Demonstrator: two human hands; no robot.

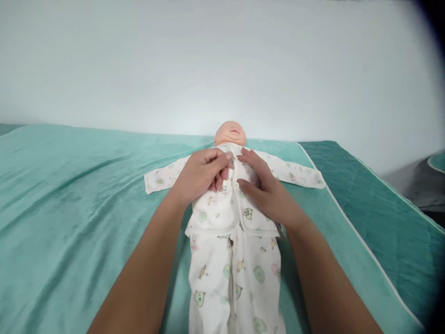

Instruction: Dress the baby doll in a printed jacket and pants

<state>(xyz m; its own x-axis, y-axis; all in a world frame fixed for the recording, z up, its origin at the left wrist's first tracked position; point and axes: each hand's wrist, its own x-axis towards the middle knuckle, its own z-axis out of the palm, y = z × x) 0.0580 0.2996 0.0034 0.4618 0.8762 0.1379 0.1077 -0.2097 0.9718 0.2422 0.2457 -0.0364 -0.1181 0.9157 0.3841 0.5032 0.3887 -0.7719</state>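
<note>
A baby doll (230,133) lies on its back on a teal blanket (69,195), head toward the wall, arms spread. It wears a white printed jacket (222,211) and matching trousers (236,283). My left hand (201,174) rests on the doll's chest with fingers curled, pinching the jacket's front edge near the collar. My right hand (264,185) lies on the other side of the chest, its thumb and forefinger around the jacket front next to a small white button (236,185).
A white wall (222,60) rises behind the bed. A darker quilted teal mattress (375,208) runs along the right with a white piped edge. A grey floor and another teal rim (437,162) show at far right.
</note>
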